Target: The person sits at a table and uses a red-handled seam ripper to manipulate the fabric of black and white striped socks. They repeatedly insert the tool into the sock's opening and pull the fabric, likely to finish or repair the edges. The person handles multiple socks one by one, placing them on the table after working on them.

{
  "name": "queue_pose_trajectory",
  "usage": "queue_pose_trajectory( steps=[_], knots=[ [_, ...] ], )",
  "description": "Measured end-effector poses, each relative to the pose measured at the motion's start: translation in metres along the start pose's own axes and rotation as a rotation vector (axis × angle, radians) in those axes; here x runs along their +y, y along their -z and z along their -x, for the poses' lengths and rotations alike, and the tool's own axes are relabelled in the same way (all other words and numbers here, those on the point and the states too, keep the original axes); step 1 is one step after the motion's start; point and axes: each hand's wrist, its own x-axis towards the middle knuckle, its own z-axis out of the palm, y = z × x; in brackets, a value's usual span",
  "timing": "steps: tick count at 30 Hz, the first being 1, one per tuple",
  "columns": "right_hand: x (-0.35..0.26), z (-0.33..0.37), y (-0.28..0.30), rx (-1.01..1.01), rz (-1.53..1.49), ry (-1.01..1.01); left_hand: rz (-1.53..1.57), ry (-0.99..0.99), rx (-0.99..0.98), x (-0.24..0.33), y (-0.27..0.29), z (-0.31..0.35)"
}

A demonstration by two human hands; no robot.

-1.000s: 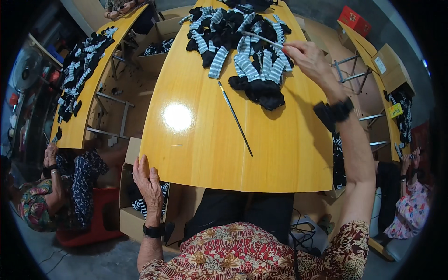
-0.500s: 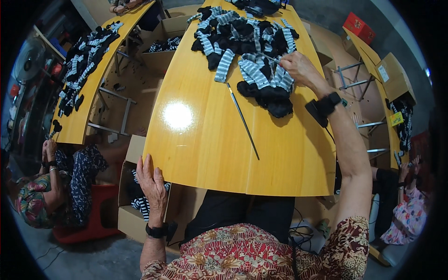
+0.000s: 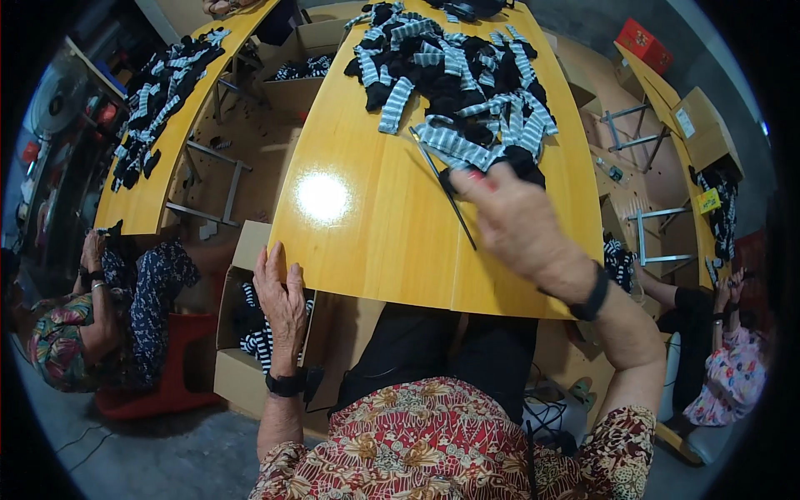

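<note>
A pile of black and grey-striped socks (image 3: 454,62) covers the far part of the yellow table (image 3: 375,250). My left hand (image 3: 282,300) lies on the table's near left corner, its fingers stretched out. Closer to me than the pile, my right hand (image 3: 529,229) is above the table, smeared by motion. Its fingers are closed, and a small red patch and something dark show by the fingertips; I cannot make out what they are. A thin dark rod (image 3: 458,212) lies slantwise on the table, its far end by a striped sock and its middle beside my right fingertips.
Below my left hand stands a cardboard box (image 3: 237,379) with striped pieces inside. A second table (image 3: 137,208) on the left bears more socks, with a seated person (image 3: 75,337) beside it. Another person (image 3: 733,371) sits at the right. A red box (image 3: 643,46) stands at the far right.
My right hand has come back from the pile toward me, to beside the rod. Striped socks at the pile's near side lie differently. My left hand still rests on the table corner.
</note>
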Motion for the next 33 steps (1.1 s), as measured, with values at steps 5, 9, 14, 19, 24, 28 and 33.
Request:
queue_pose_trajectory(
  steps=[5,9,14,19,24,28,33],
  knots=[
    [-0.027,0.003,-0.062,-0.132,0.124,0.030,0.057,-0.037,0.016,0.001,0.007,0.003],
    [-0.027,0.002,-0.083,-0.216,0.127,0.054,0.090,0.001,-0.003,0.003,0.017,0.014],
    [0.019,-0.035,-0.078,-0.017,0.063,-0.060,0.106,0.006,0.025,0.001,0.021,0.020],
    [0.091,-0.062,-0.091,0.039,0.098,-0.307,0.106,-0.043,0.053,0.009,0.019,0.018],
    [0.105,-0.079,-0.065,0.197,-0.289,-0.356,0.039,-0.106,0.095,0.015,0.017,0.019],
    [0.102,-0.055,-0.007,0.287,-0.897,-0.273,0.018,-0.222,0.099,0.029,0.011,0.010],
    [0.036,-0.009,0.058,-0.094,-0.962,-0.126,0.427,-0.177,-0.048,0.061,0.014,0.011]
  ],
)
